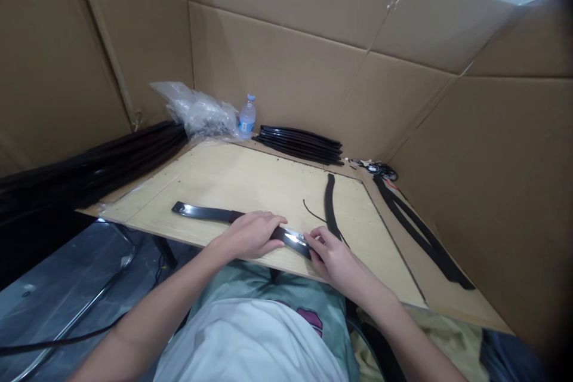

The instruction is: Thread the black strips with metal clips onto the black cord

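Note:
A long, slightly curved black glossy strip (203,212) lies along the front edge of the wooden board. My left hand (255,234) is closed around its middle, fingers over the top and thumb on the near side. At the strip's right end, my right hand (329,253) grips between thumb and fingers, hiding the tip. Light glints off the strip between the two hands. Just beyond my right hand lies a matte black curved strip (330,203), with a thin black cord (313,212) beside it.
Black strips are stacked at the back (299,143) and in a long pile at left (102,161). A plastic bag (201,110) and water bottle (247,116) stand behind the board (250,173). Dark strips (421,233) and tangled cords (382,171) lie right. Cardboard walls (277,48) enclose the table.

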`<state>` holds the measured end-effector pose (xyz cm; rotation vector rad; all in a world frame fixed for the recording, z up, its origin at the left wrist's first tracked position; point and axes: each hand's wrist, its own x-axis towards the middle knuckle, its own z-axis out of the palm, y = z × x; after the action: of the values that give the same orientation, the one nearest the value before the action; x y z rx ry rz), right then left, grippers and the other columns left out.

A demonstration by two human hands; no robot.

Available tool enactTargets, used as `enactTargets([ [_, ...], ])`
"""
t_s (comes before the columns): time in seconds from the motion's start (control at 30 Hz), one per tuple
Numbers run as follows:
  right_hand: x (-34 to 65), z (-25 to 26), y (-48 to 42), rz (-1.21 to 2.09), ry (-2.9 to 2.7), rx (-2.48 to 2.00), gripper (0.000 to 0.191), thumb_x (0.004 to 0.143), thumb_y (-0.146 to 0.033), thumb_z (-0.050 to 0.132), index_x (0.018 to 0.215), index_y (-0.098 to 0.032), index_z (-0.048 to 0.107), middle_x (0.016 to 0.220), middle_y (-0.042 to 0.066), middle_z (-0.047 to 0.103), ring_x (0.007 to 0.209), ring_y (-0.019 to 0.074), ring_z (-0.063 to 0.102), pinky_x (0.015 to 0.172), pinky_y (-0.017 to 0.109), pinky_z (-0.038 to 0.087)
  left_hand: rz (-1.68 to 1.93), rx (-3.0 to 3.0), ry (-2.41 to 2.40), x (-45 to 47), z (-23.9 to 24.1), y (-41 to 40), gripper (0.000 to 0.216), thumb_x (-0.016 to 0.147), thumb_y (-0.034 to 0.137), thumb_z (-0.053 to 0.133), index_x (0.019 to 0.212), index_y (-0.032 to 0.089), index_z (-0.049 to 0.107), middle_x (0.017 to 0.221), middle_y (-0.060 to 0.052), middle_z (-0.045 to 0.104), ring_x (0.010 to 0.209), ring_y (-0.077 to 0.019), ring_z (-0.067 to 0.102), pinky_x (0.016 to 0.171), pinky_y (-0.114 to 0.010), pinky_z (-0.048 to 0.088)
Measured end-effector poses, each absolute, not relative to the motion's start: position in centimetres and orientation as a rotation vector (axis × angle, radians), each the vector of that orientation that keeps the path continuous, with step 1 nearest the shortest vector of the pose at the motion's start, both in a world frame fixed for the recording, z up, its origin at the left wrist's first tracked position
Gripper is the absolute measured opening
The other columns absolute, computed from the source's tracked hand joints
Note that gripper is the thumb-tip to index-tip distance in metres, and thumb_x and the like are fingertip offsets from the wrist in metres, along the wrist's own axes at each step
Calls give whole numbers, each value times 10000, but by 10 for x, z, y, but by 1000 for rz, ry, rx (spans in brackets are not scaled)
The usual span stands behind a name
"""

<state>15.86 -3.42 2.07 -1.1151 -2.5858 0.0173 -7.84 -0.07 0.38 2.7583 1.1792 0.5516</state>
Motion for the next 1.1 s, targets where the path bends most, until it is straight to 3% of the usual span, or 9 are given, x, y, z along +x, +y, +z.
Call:
enactTargets([
  [0.3, 166, 5, -24, -78, -2549, -1021, 309, 907, -128, 422, 1192, -135, 540, 987, 132, 541, 919, 212, 534, 775, 342, 522, 553, 2766, 1164, -79, 6, -2, 419, 877, 437, 479, 1207, 178, 483, 1083, -100, 635, 1020, -236, 583, 878, -343, 432],
  [1.1, 162, 11, -31, -146, -2552, -1031, 294, 911, -147, 424, 1171, -153, 561, 930, 120, 568, 844, 205, 554, 720, 325, 528, 566, 2743, 1169, -77, 5, -3, 446, 856, 439, 515, 1226, 195, 465, 1113, -99, 631, 1053, -245, 576, 888, -342, 427],
])
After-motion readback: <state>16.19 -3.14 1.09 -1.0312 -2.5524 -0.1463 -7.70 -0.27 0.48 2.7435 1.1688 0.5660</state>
